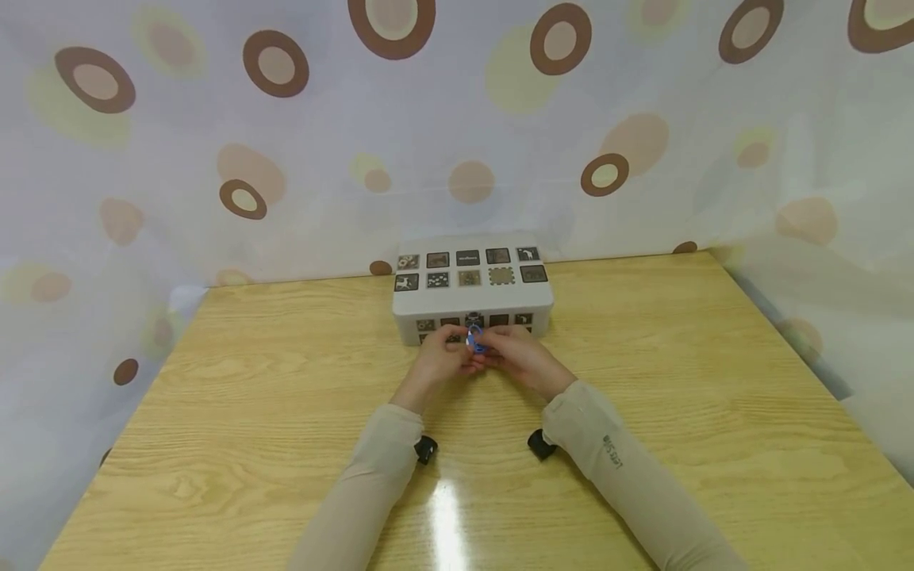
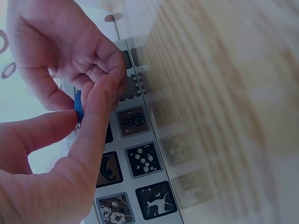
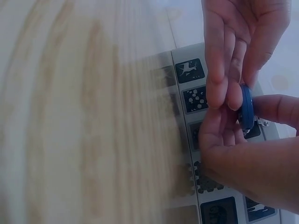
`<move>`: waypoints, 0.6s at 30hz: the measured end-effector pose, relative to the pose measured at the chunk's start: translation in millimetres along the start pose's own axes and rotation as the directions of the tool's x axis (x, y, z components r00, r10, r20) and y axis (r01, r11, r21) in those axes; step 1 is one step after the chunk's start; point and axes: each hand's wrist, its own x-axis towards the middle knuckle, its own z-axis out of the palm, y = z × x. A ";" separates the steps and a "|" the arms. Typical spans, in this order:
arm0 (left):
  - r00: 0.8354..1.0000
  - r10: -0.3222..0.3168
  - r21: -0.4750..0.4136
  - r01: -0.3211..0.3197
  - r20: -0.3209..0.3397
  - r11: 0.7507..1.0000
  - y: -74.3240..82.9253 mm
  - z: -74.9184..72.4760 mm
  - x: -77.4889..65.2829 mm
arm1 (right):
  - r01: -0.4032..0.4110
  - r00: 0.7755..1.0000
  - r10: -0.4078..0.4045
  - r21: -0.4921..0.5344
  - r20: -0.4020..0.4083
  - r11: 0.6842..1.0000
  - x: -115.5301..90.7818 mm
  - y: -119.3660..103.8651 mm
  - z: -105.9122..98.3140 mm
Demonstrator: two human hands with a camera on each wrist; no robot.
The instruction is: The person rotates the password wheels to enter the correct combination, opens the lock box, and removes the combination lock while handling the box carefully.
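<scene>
A small blue rounded object [image 1: 474, 339], seen nearly edge-on in the left wrist view as a thin blue piece [image 2: 78, 106], is held between both hands at the front of a white box [image 1: 471, 297]. My left hand [image 1: 439, 357] pinches it from the left between thumb and fingers. From the right, my right hand [image 1: 526, 357] pinches it too, its thumb [image 3: 279, 108] against one face. A metal clasp [image 3: 265, 123] on the box front shows just beside the blue object. Whether the object is hooked to the clasp cannot be told.
The box bears dark square pictures and stands at the back of a wooden table [image 1: 286, 444]. Behind it hangs a white curtain [image 1: 443, 103] with brown and yellow circles. Black straps [image 1: 426, 450] show at the sleeve cuffs.
</scene>
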 end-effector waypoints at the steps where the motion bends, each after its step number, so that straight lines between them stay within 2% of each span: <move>1: 1.000 0.001 0.000 -0.001 0.000 1.000 0.0 0.1 0.2 | 0.001 1.000 -0.001 -0.002 -0.002 1.000 0.3 0.2 0.0; 18: 1.000 0.007 0.006 -0.007 0.000 1.000 0.1 -0.1 -0.9 | -0.033 0.999 0.031 0.035 0.038 0.999 0.5 -3.8 -5.3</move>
